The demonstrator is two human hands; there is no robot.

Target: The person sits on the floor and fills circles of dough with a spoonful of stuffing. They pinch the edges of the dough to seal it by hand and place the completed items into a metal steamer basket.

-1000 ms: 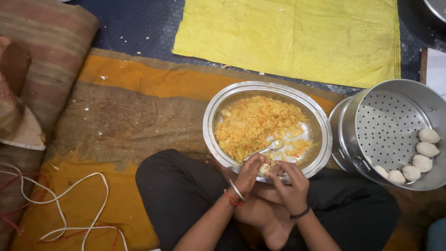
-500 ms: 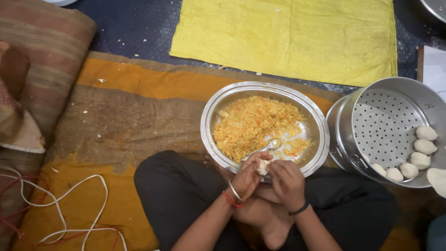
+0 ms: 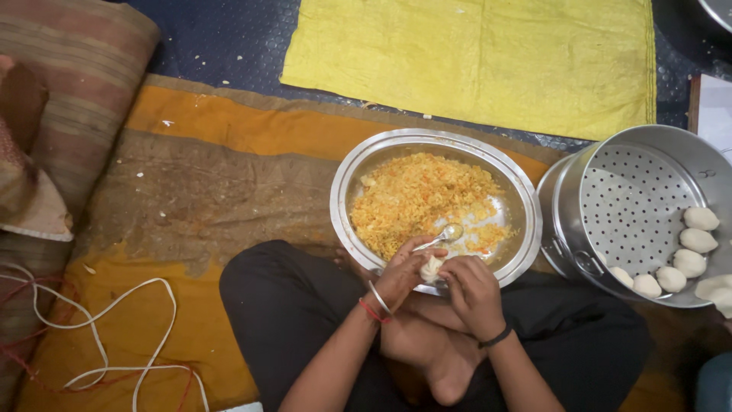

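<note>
Floor mats in orange and brown, a person sitting cross-legged over a steel tray [image 3: 526, 210] of orange filling.

Left hand [image 3: 400, 275] and right hand [image 3: 473, 290] both close around a pale dumpling [image 3: 431, 268] just above the tray's near rim; a spoon [image 3: 444, 236] lies in the filling. Beside them, a steamer pot [image 3: 633, 206] holds finished dumplings.

The tray of filling [image 3: 435, 200] lies just beyond my knees, a spoon [image 3: 444, 236] in it; the steamer pot [image 3: 640, 206] with dumplings [image 3: 690, 252] sits right, a cloth [image 3: 488, 61] farther off.
</note>
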